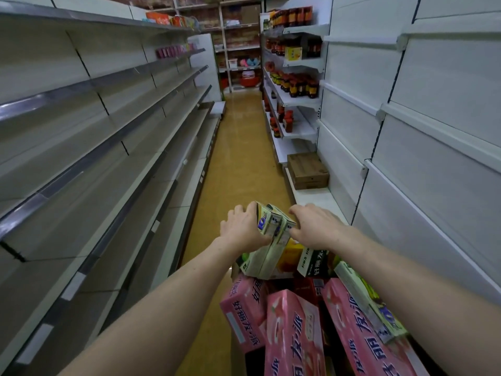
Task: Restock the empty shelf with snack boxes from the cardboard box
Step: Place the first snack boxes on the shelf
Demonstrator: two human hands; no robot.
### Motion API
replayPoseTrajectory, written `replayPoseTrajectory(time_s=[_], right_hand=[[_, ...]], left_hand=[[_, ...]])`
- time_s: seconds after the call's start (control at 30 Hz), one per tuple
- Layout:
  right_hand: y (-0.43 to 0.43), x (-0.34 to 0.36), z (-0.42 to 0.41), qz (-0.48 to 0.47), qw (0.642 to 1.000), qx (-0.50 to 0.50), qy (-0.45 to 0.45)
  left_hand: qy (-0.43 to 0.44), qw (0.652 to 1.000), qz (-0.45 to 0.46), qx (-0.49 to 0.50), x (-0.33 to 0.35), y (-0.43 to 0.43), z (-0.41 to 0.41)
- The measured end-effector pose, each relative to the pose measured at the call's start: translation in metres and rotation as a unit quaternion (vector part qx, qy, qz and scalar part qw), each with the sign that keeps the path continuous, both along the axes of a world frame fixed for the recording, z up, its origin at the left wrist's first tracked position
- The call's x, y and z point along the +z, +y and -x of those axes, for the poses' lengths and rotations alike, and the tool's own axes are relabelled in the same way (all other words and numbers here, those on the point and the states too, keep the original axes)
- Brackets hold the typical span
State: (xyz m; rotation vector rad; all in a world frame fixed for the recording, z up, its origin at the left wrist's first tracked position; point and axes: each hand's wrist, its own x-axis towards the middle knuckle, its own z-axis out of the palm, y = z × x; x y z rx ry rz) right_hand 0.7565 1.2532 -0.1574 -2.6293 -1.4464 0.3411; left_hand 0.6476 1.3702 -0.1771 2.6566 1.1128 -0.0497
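Nearest: my two bare forearms [168,308], coming in from the bottom edge over the stock. Under them are pink snack boxes [295,335]: 3 counted, standing on end, packed side by side. 1 green-and-white box [371,302] lies along the right-hand pink one. Behind those sit 1 red box [307,289], 1 dark green box [314,260] and 1 yellow box [291,256], all partly covered. The cardboard box itself is hidden under the stock; I can't see its walls.

Next, the load: cream snack boxes [272,222], clamped as one bundle between both grips. Count is 2 for sure, maybe 3; the edges merge. Left grip [241,229] is wrapped on the bundle's left face, and right grip [317,226] has its fingers curled onto the right face. Both are closed on the bundle and hold nothing else. The bundle sits above the rest of the stock, its lower end overlapping the yellow box in view.

Key relation: the bundle's long axis runs away from me and upward, roughly along the aisle, printed end caps on top. The empty shelf [108,137] lies to my left, so left grip is the nearer one. My read: the move needs a swing left plus a turn, since the long axis now runs about parallel to the shelf edge.

Farther out: the floor [238,147], and 1 brown carton [307,170] on the right bottom shelf. Beyond that are jars [298,85] on the right shelves, too many to count.
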Motion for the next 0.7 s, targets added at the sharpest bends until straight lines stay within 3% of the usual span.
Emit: replayPoseTrajectory(time_s=[0.27, 0.5, 0.7], right_hand=[[0.038, -0.032, -0.009, -0.003, 0.994, -0.079, 0.071], [0.059, -0.053, -0.014, -0.021, 0.983, -0.109, 0.144], [0.064, -0.069, -0.012, -0.084, 0.973, -0.146, 0.156]], left_hand=[[-0.057, 0.992, 0.111, 0.027, -0.039, 0.043, -0.022], [-0.084, 0.96, 0.266, 0.025, -0.062, 0.074, -0.026], [-0.135, 0.939, 0.317, 0.001, -0.08, 0.075, -0.025]])
